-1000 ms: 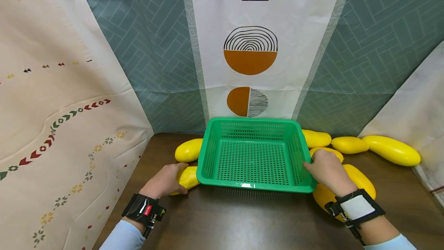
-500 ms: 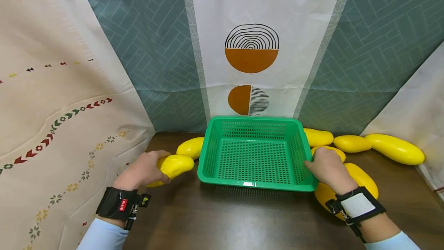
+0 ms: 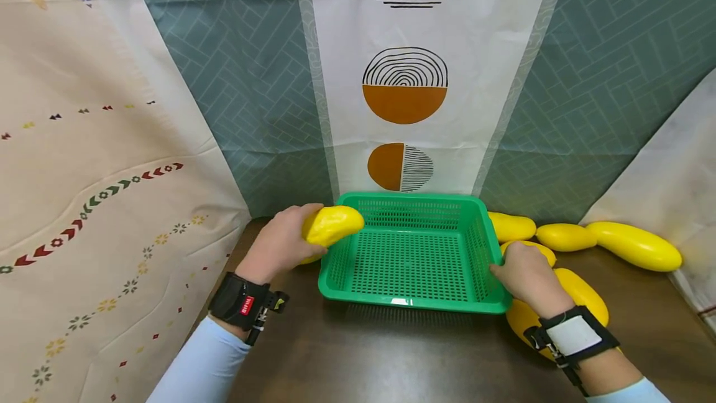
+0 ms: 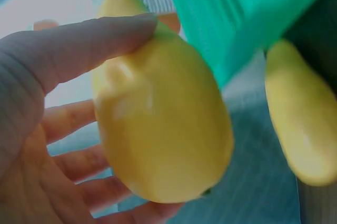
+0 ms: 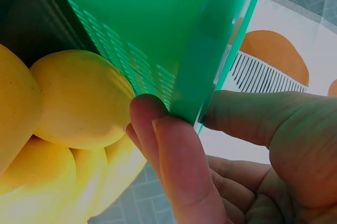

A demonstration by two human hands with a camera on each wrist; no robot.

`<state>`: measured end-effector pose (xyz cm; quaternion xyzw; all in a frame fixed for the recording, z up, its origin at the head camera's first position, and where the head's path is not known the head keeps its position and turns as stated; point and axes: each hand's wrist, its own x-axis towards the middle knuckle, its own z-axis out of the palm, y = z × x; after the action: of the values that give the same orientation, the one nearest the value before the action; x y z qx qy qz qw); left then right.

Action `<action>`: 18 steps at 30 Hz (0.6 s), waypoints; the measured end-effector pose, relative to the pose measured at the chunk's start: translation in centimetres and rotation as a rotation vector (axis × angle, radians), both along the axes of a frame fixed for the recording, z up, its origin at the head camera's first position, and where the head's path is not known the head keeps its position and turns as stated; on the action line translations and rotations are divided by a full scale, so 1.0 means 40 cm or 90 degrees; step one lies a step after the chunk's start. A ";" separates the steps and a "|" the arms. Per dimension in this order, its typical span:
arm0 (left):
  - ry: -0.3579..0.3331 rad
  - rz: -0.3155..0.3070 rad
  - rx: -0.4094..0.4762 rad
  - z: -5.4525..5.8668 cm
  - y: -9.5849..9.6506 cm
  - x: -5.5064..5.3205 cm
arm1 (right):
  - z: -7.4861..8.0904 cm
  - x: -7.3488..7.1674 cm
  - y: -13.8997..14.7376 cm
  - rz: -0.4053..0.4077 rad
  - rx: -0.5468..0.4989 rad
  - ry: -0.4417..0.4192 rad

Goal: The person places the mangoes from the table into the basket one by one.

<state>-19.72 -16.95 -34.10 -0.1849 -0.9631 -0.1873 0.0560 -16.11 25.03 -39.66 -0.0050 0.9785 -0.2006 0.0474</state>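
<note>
Green plastic is pinched at the right: the rim of the basket point(image 3: 399, 301) is gripped between thumb and fingers of the right hand point(image 3: 528, 275). By the left hand point(image 3: 282, 241) a yellow fruit point(image 3: 338, 222) is grasped, seen across the basket's far left corner. Another fruit point(image 4: 303, 124) is placed just left of the basket. On the dark table point(image 3: 380, 359), to the right, more yellow fruits point(image 3: 634, 245) are spread, some partly hidden by the right hand.
</note>
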 end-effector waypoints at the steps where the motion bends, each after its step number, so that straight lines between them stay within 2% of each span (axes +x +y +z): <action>1: 0.001 -0.007 -0.001 -0.004 0.021 -0.005 | -0.002 0.000 0.000 0.001 0.001 0.005; 5: 0.004 -0.023 -0.026 -0.024 0.101 -0.024 | -0.005 -0.001 0.001 0.000 0.010 0.017; 9: -0.013 -0.049 -0.050 -0.045 0.166 -0.038 | -0.006 -0.001 0.002 -0.005 0.013 0.018; 18: -0.090 -0.104 -0.095 -0.101 0.244 -0.040 | -0.008 -0.005 -0.002 -0.006 0.015 0.008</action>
<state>-21.31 -7.19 -38.14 -0.2529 -0.9576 -0.1314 -0.0413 -16.30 24.96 -39.96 -0.0012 0.9811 -0.1894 0.0404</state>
